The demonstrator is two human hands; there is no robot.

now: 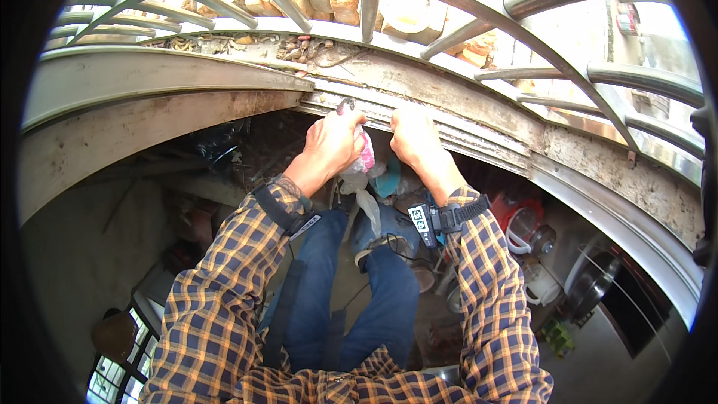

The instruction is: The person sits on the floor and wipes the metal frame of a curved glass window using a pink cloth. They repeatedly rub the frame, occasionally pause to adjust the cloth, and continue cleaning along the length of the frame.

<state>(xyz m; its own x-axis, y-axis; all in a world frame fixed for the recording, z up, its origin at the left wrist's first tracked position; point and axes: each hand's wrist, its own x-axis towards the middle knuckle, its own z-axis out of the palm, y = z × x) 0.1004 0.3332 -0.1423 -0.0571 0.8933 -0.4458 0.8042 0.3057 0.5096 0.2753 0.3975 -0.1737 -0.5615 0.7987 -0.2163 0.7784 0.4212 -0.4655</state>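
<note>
My left hand (332,143) is closed around a crumpled pink-and-white cloth or plastic bag (362,151), with a dark, dirty end sticking out above the fingers. Close to its right, my right hand (418,134) is curled at the edge of the metal sliding-window track (465,140); whether its fingers hold anything is hidden. Grooves in the track carry dirt. The aluminium window frame (224,73) meets the track at the left of my hands.
Metal security bars (370,8) curve beyond the sill, with bricks (345,0) behind them. Dry debris (294,47) lies on the concrete ledge. Below are plastic bags, a red basin (519,219), a metal pan (597,283) and a green item (558,338).
</note>
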